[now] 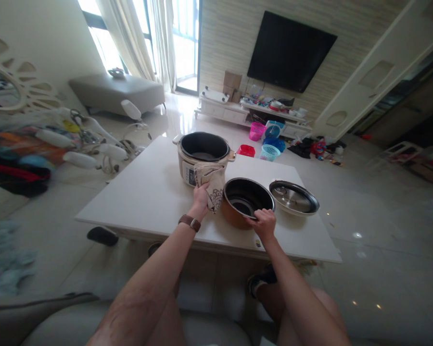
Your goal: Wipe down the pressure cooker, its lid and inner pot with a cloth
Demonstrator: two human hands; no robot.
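Observation:
My left hand (201,196) is closed on a folded beige cloth (213,185) with a brown pattern. The cloth hangs in front of the pressure cooker body (186,166), whose dark inside shows from above. With its fingers over the near rim, my right hand (264,222) grips the inner pot (234,217), black inside and copper-brown outside. That pot stands on the white table, just right of the cloth. To its right a round cooker lid (296,203) lies with its metal underside up.
The white table (137,199) carries all these things. Beyond it on the floor are a red basin (246,150), a pink basket (257,130) and a light-blue basket (270,152). A low TV cabinet (223,112) runs along the far wall. A dark shoe (253,284) shows below the table.

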